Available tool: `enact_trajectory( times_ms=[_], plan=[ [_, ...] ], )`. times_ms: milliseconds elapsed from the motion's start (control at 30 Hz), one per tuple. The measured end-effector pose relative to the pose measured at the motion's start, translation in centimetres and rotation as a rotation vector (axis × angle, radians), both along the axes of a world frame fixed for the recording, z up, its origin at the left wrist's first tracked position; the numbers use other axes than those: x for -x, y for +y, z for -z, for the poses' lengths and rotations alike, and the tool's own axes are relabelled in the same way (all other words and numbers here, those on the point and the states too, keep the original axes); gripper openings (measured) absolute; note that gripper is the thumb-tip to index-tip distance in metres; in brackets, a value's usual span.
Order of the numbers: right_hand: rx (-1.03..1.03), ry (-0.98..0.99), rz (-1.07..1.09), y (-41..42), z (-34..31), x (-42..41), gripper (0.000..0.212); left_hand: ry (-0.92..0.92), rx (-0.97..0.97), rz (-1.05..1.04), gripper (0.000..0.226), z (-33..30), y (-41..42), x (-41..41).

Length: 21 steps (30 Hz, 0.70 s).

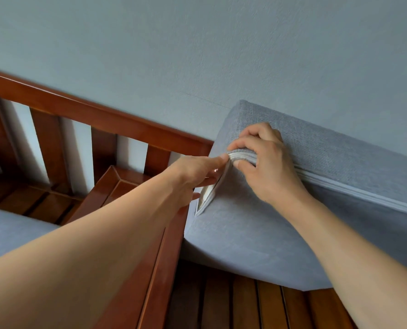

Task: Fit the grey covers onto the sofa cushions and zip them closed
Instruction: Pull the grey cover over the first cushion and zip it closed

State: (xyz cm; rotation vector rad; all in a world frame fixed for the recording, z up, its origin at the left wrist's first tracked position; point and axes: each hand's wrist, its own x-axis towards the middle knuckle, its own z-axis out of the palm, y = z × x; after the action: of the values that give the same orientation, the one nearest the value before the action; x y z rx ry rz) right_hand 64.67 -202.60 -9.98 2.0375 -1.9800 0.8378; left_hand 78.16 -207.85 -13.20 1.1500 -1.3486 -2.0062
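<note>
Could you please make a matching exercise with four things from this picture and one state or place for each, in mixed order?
Things:
1. left hand
2. right hand
3. grey cover
4. wooden sofa frame

States or places:
A. stands against the wall, its seat slats bare under the cushion
B. pinches the bunched zipper edge at the cushion corner
C. reaches to the open gap, fingertips at the zipper
D. zipped along the long edge, a short gap open at the corner

Pairs: 1-C, 2-B, 3-D, 4-A
</note>
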Motion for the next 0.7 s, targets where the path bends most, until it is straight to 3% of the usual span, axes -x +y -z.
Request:
enact_trajectory(
  times_ms=[167, 367, 700],
  plan=[
    [0.029, 0.0, -0.029, 0.0, 0.3, 0.0, 0.02, 0.052, 0.134, -0.09, 0.022, -0.5, 0.2, -0.4],
    [0.021, 0.125, -0.076, -0.4, 0.1, 0.0, 0.015, -0.053, 0.293, -0.101, 0.022, -0.9, -0.3, -0.5],
    [0.065, 0.179, -0.155, -0.6, 0.1, 0.6, 0.013, -0.096, 0.139, -0.008, 0.016, 2.1, -1.3, -0.4]
  ],
)
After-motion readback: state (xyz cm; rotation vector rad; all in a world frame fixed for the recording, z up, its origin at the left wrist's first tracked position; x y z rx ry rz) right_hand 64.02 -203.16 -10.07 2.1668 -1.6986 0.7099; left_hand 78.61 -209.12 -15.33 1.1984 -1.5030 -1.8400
